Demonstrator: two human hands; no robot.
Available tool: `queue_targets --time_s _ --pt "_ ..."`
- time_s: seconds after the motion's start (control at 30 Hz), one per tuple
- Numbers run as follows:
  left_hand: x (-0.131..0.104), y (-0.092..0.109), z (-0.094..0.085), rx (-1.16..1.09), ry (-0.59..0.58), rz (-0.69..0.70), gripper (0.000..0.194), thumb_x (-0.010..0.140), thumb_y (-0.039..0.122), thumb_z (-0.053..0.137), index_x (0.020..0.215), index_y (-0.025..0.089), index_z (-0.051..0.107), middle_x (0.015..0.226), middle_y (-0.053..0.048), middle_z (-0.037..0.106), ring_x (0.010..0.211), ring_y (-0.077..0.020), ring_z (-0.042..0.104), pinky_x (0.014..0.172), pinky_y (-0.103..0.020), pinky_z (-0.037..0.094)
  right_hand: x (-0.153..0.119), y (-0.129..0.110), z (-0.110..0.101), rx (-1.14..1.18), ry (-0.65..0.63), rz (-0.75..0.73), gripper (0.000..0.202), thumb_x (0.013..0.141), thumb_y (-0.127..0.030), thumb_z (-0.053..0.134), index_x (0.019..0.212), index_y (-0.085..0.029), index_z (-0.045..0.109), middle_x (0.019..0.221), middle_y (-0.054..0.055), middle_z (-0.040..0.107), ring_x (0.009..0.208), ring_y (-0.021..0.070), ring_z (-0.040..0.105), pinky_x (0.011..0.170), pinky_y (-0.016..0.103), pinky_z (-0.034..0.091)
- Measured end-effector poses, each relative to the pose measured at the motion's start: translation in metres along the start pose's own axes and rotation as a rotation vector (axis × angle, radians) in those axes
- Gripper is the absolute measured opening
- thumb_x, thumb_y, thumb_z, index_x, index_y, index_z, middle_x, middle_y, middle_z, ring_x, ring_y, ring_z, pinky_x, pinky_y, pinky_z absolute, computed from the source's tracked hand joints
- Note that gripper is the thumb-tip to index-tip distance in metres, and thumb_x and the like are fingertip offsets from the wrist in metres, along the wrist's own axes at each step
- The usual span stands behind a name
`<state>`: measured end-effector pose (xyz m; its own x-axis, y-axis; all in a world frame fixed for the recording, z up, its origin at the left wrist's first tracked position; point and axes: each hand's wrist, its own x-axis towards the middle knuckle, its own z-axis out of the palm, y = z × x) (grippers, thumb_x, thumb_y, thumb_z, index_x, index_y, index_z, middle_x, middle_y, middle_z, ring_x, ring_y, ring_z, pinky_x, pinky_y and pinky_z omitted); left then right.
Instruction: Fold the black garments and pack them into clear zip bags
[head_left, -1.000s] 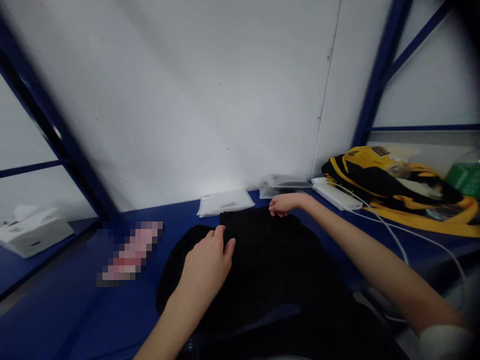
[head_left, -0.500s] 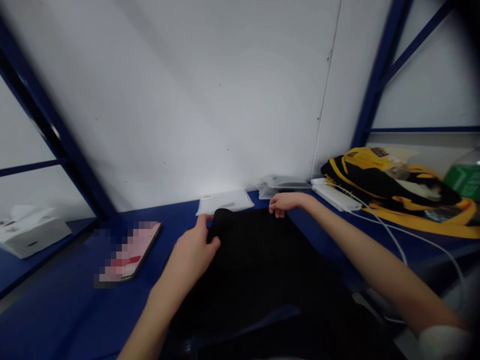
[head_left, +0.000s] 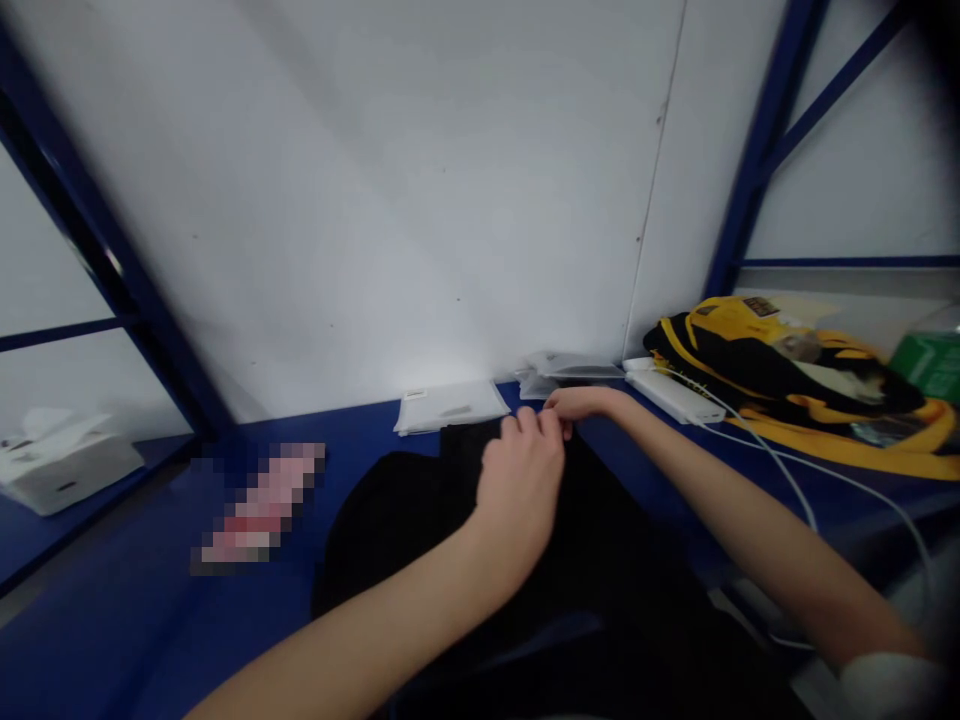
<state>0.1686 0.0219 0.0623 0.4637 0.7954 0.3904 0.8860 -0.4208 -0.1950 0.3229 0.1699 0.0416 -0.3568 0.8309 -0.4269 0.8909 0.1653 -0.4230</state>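
Observation:
A black fabric piece, perhaps a garment (head_left: 397,520), is spread before me on the blue tabletop (head_left: 300,620). It is too dark for its seams or shape to show. At its far right corner my right hand (head_left: 576,404) is closed, with the fingers pinching the edge. My left hand (head_left: 521,485) lies across the fabric and meets the right one there. Its fingers are bent over the far edge, and their tips are hidden. On the left, the fabric's edge forms a rounded, loose bulge.
Behind the fabric lie a flat white packet (head_left: 450,405) and clear plastic bags (head_left: 570,368). A white power bank (head_left: 675,392) with a cable and a black-and-yellow bag (head_left: 780,370) sit at right. Leftward are a blurred phone (head_left: 262,505) and a tissue pack (head_left: 67,465).
My left hand has moved right, from the fabric's far left corner to beside my right hand. The left side of the fabric has shifted into a rounded bulge. My right hand has hardly moved.

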Motion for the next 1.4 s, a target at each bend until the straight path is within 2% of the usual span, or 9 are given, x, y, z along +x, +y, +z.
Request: queue_targets --time_s 0.1,0.2,0.37,0.5,0.73,0.9,1.13,1.3,1.4 --pt "-0.01 0.024 0.013 -0.054 -0.08 0.137 0.027 0.073 0.011 0.051 0.1 0.01 0.05 0.09 -0.009 0.056 0.08 -0.0217 0.055 0.057 -0.029 0.049 0.001 0.003 0.001 0.004 -0.002 -0.001 0.024 0.08 -0.021 0.038 0.09 -0.012 0.058 0.08 0.008 0.066 0.066 0.0133 0.061 0.057 0.023 0.038" --pt "-0.023 0.032 0.015 -0.132 -0.232 0.213 0.022 0.072 0.018 0.056 0.092 0.01 0.053 0.082 -0.008 0.058 0.078 -0.0216 0.056 0.059 -0.031 0.05 0.0 0.005 0.0 -0.013 0.001 -0.105 0.021 0.078 -0.023 0.043 0.088 -0.013 0.058 0.073 0.005 0.065 0.064 0.0133 0.06 0.06 0.024 0.04" --pt "-0.038 0.009 -0.004 -0.164 -0.26 0.188 0.036 0.079 0.026 0.049 0.11 0.008 0.048 0.104 -0.014 0.058 0.095 -0.0251 0.054 0.078 -0.038 0.048 -0.017 -0.008 -0.004 0.003 0.125 -0.46 0.016 0.072 -0.021 0.05 0.085 -0.015 0.057 0.077 0.002 0.061 0.066 0.0115 0.054 0.063 0.023 0.041" --pt "-0.045 -0.013 -0.004 -0.083 -0.316 0.155 0.037 0.08 0.025 0.047 0.112 0.006 0.05 0.113 -0.017 0.055 0.104 -0.0277 0.05 0.084 -0.04 0.045 -0.035 -0.025 -0.003 0.058 -0.025 -0.66 0.02 0.071 -0.016 0.05 0.09 -0.016 0.059 0.087 0.001 0.061 0.076 0.0113 0.054 0.071 0.023 0.041" --pt "-0.043 -0.025 0.018 0.003 -0.307 0.272 0.031 0.073 0.012 0.049 0.104 0.006 0.054 0.092 -0.012 0.061 0.083 -0.0246 0.058 0.065 -0.035 0.05 -0.034 -0.028 0.006 -0.156 -0.21 -0.63 0.047 0.062 -0.008 0.054 0.106 -0.023 0.06 0.107 0.001 0.055 0.099 0.0161 0.05 0.08 0.025 0.04" --pt "-0.036 -0.035 0.019 -0.043 -0.276 0.298 0.019 0.076 0.015 0.048 0.092 0.011 0.057 0.083 -0.008 0.064 0.077 -0.0233 0.06 0.059 -0.033 0.05 -0.041 -0.035 0.008 -0.302 -0.258 -0.592 0.059 0.06 -0.021 0.065 0.118 -0.024 0.052 0.115 0.003 0.045 0.109 0.0204 0.043 0.092 0.031 0.033" --pt "-0.034 -0.049 0.022 -0.154 -0.24 0.192 0.014 0.077 0.027 0.053 0.085 0.017 0.058 0.082 -0.004 0.066 0.077 -0.0221 0.062 0.06 -0.029 0.047 -0.056 -0.052 0.027 -0.414 -0.125 -0.47 0.081 0.046 -0.045 0.074 0.119 -0.022 0.047 0.112 0.008 0.041 0.109 0.0288 0.039 0.09 0.039 0.034" --pt "-0.03 -0.06 0.021 -0.219 -0.219 0.113 0.013 0.077 0.029 0.051 0.082 0.019 0.058 0.081 -0.003 0.067 0.073 -0.021 0.063 0.058 -0.027 0.044 -0.05 -0.053 0.034 -0.379 0.023 -0.533 0.073 0.049 -0.048 0.073 0.112 -0.019 0.051 0.103 0.007 0.048 0.099 0.0257 0.046 0.081 0.034 0.039" --pt "-0.029 -0.068 0.016 -0.214 -0.198 0.082 0.011 0.077 0.027 0.049 0.078 0.019 0.056 0.078 -0.003 0.066 0.071 -0.0213 0.062 0.058 -0.027 0.043 -0.048 -0.056 0.036 -0.34 0.135 -0.597 0.049 0.057 -0.044 0.069 0.097 -0.019 0.057 0.094 0.005 0.056 0.086 0.0207 0.052 0.071 0.029 0.04"
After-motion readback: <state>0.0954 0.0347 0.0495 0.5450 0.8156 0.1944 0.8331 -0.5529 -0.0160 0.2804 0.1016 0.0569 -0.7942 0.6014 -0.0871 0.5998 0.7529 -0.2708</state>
